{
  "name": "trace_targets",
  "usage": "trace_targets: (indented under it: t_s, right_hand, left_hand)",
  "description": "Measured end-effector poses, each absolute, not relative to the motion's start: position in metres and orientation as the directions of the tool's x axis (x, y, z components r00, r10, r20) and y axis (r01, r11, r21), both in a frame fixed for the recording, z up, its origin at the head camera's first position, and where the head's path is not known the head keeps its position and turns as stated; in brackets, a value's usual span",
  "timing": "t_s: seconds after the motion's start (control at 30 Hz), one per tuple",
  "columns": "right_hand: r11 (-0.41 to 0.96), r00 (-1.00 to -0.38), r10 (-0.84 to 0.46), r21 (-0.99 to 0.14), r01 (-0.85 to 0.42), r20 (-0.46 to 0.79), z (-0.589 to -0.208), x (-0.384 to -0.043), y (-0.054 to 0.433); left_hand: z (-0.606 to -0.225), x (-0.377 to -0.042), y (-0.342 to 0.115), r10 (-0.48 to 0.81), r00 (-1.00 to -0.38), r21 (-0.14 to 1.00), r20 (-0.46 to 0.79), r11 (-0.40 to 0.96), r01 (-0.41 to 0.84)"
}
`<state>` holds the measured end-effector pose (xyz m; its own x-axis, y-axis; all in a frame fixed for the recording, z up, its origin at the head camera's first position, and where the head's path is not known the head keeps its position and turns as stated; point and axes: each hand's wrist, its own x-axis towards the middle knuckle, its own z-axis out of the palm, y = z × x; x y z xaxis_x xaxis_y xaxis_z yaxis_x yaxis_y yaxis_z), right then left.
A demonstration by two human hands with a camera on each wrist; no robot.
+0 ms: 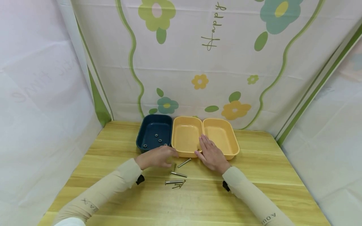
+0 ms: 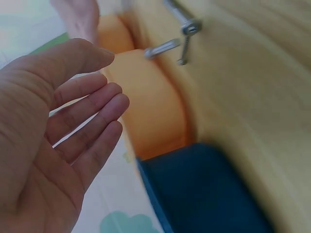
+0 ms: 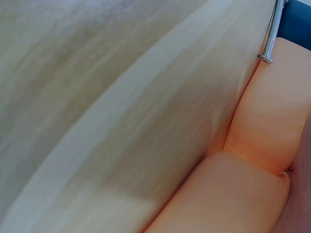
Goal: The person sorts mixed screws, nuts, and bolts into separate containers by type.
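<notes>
My left hand [image 1: 157, 156] hovers by the near edge of the navy tray [image 1: 137, 138]; the left wrist view shows its fingers loosely bent, holding nothing. Several nuts [image 1: 160, 140] lie in that tray. Over the wall between the middle yellow tray [image 1: 181, 154] and the right yellow tray [image 1: 235, 147] is my right hand [image 1: 211, 156], its fingers stretched forward and thumb apart. A small brownish thing shows near that thumb, too small to identify. On the table between the hands lie silver bolts [image 1: 178, 174] and small brass-coloured screws [image 1: 177, 186].
The three trays stand side by side along the back of the wooden table [image 1: 198, 204]. Behind them hangs a flowered white cloth [image 1: 175, 56], with more cloth at both sides. One bolt [image 1: 184, 162] lies close to the middle tray's front.
</notes>
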<state>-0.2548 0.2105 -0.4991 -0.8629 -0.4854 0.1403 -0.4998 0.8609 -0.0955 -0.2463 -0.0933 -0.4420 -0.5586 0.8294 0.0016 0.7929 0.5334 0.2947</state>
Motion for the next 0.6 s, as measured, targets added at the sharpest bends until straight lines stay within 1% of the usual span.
trace_targets:
  t_s: [0.13, 0.23, 0.6]
  right_hand:
    - [0.86, -0.862, -0.486, -0.099, -0.501, 0.14, -0.5, -0.255, 0.211]
    - [0.86, -0.864, -0.484, -0.108, -0.499, 0.139, -0.501, -0.256, 0.211]
    - [0.859, -0.861, -0.486, -0.097, -0.502, 0.148, -0.501, -0.256, 0.211]
  left_hand:
    - [-0.457, -0.249, -0.095, 0.847, -0.532, 0.311, -0.012, 0.509, 0.803]
    - [-0.466, -0.252, -0.095, 0.853, -0.522, 0.313, -0.024, 0.502, 0.806]
    - [-0.482, -0.258, -0.093, 0.854, -0.519, 0.337, -0.038, 0.5, 0.798]
